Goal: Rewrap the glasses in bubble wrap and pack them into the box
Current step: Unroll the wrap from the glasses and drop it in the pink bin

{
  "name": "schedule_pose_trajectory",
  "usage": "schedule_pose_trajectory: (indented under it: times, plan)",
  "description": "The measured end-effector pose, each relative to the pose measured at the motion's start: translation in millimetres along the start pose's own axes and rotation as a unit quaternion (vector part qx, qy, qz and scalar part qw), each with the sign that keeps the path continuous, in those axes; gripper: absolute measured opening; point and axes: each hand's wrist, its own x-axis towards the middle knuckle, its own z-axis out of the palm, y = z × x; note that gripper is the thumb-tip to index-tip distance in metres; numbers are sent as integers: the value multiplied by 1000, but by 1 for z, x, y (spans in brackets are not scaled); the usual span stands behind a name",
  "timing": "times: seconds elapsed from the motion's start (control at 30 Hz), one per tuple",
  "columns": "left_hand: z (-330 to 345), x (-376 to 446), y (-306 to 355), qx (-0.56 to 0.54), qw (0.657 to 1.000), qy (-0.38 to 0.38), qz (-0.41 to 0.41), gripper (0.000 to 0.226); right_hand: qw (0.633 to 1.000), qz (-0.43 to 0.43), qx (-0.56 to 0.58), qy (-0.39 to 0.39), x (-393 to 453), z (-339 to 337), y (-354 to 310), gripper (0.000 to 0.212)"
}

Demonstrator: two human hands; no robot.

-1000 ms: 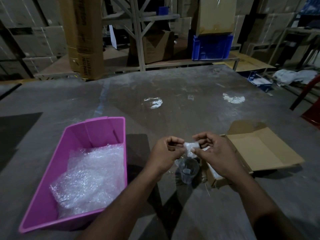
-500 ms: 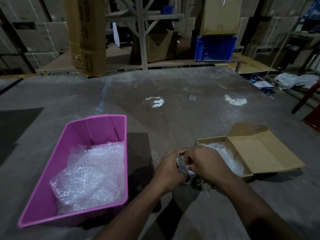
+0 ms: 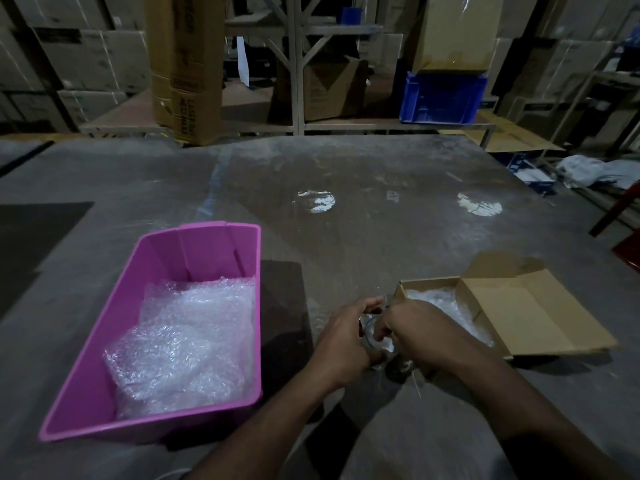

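Left hand [image 3: 341, 336], right hand [image 3: 412, 327] both grip glass [image 3: 372, 332].

The tub [image 3: 194, 258] sits on the table [image 3: 346, 174] at left, holding bubble wrap [image 3: 187, 341]. The open box [image 3: 519, 317] sits at right. Both hands meet between them.

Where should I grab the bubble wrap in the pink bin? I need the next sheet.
Pinch the raised fold of the bubble wrap near the bin's middle, coming from above: the bin is open-topped, its walls block the sides, and the crumpled sheet likely lifts easily.
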Motion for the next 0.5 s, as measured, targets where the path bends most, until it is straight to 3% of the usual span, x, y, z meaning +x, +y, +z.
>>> schedule_pose_trajectory:
  times: [0.13,0.27,0.5]
  plan:
    - [1,0,-7,13,1000,5,18,88,1000,-25,3,2,-5,-5,2,25]
    - [1,-3,-8,38,998,19,37,88,997,-40,29,-51,-8,0,2,39]
    - [2,-6,-7,62,997,13,46,82,986,-54,-5,-158,-3,2,-2,33]
